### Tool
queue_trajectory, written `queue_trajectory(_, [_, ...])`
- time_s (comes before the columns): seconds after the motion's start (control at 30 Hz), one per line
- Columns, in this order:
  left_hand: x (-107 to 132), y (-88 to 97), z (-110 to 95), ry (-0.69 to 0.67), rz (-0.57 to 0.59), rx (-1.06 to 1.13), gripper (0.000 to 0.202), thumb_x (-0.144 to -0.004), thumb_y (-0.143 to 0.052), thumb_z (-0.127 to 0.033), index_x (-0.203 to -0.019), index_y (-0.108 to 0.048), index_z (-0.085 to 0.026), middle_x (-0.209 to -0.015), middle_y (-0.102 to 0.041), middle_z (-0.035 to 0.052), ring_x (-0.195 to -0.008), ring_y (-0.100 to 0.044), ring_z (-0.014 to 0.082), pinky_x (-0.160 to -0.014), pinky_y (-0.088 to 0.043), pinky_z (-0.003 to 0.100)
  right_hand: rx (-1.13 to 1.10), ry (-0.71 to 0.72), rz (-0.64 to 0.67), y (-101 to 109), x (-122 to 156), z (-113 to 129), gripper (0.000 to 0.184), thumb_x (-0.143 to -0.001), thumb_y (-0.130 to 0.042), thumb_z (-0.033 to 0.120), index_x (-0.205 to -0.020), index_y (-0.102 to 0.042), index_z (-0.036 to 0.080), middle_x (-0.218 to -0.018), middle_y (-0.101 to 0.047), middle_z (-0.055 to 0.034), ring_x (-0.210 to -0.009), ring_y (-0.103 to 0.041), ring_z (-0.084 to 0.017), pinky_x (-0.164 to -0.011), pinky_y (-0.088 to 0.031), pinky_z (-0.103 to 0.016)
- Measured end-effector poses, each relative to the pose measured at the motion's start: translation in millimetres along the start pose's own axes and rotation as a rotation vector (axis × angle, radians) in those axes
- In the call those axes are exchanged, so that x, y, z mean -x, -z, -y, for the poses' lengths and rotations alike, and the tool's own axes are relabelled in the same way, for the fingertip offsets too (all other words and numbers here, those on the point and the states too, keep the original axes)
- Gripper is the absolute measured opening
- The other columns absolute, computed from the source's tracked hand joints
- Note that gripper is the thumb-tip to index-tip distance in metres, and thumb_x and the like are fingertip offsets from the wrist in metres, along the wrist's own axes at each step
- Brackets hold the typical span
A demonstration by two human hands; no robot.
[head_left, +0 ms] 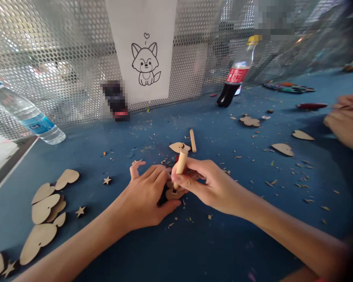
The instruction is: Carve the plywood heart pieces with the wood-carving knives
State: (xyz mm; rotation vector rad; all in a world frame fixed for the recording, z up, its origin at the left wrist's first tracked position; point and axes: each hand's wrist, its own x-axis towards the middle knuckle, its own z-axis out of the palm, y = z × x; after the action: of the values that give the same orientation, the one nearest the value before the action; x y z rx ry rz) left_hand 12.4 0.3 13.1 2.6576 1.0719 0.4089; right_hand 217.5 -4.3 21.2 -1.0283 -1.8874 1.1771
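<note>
At the far left, a clear water bottle [25,113] lies on its side on the blue desk [223,246]. Below it, wooden hearts [44,207] lie overlapping in a loose heap, with small wooden stars [107,180] just beside them. Against the back, a dark object [115,100] is too blurred to name.

My left grip [147,196] is curled down over a wooden cutout [174,192], its fingers pressing the piece against the desk, and a dark thing [162,198] shows under them that I can't make out. My right grip [202,182] is closed around a round wooden stick [181,164], pinching it upright with the lower end on the cutout. Just above my hands lie a wooden heart [179,147] and a thin wooden dowel [192,140].

Behind these, a paper with a drawn fox [144,51] hangs on a perforated metal screen [53,66]. A cola bottle [234,80] leans tilted beside it. Further right are a flower-shaped cutout [249,121], two more wooden hearts [282,149], and wood shavings [282,182]. At the right edge is another person's hand [345,121].
</note>
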Motion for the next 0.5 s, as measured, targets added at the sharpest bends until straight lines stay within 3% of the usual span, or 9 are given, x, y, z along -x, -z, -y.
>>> queue_trajectory(0.13, [-0.2,20.5,5.8,0.017,0.009,0.213,0.04,-0.083,-0.063,-0.025,-0.121,-0.05,-0.024,-0.118,-0.065,0.0079,-0.112,-0.06,0.0311,-0.11,-0.024,0.07,0.07,0.016,-0.034,-2.4,-0.7,2.3,0.018,-0.097,-0.058,0.039,-0.09,-0.061,0.022,-0.079,-0.064,-0.0009,-0.065,-0.059,-0.014,-0.059,-0.049,-0.024])
queue_trajectory(0.23, [-5.2,44.3,3.7,0.115,-0.122,0.527,0.034,-0.093,-0.051,-0.029,-0.127,-0.049,-0.026,-0.136,-0.057,0.0092,-0.126,-0.052,0.0304,-0.105,-0.044,0.054,0.083,0.037,-0.048,-4.3,-1.6,3.2,0.022,-0.098,-0.056,0.041,-0.088,-0.059,0.022,-0.076,-0.061,-0.0006,-0.064,-0.059,-0.014,-0.059,-0.049,-0.025])
queue_trajectory(0.3, [-13.3,53.0,-4.2,0.139,-0.191,0.646,0.028,-0.101,-0.044,-0.039,-0.126,-0.052,-0.028,-0.135,-0.058,0.0066,-0.127,-0.052,0.0279,-0.103,-0.048,0.048,0.078,0.052,-0.048,-5.4,-2.0,3.0,0.022,-0.099,-0.055,0.04,-0.09,-0.06,0.021,-0.077,-0.064,-0.0014,-0.065,-0.062,-0.015,-0.061,-0.051,-0.026])
queue_trajectory(0.4, [-29.4,48.3,-20.4,0.055,-0.126,0.713,0.027,-0.105,-0.036,-0.041,-0.117,-0.055,-0.026,-0.116,-0.067,0.0054,-0.111,-0.06,0.0241,-0.099,-0.05,0.046,0.147,0.102,-0.077,-6.3,-1.5,1.3,0.018,-0.097,-0.057,0.036,-0.091,-0.064,0.021,-0.076,-0.065,-0.0021,-0.064,-0.062,-0.016,-0.058,-0.051,-0.028])
queue_trajectory(0.5, [-41.0,31.5,-30.7,-0.053,-0.09,0.934,0.025,-0.107,-0.034,-0.037,-0.096,-0.05,-0.022,-0.113,-0.066,0.0076,-0.11,-0.061,0.0227,-0.097,-0.053,0.043,0.217,0.137,-0.139,-6.4,-0.2,-0.7,0.016,-0.096,-0.058,0.033,-0.09,-0.069,0.022,-0.077,-0.065,-0.0042,-0.066,-0.061,-0.019,-0.061,-0.054,-0.033])
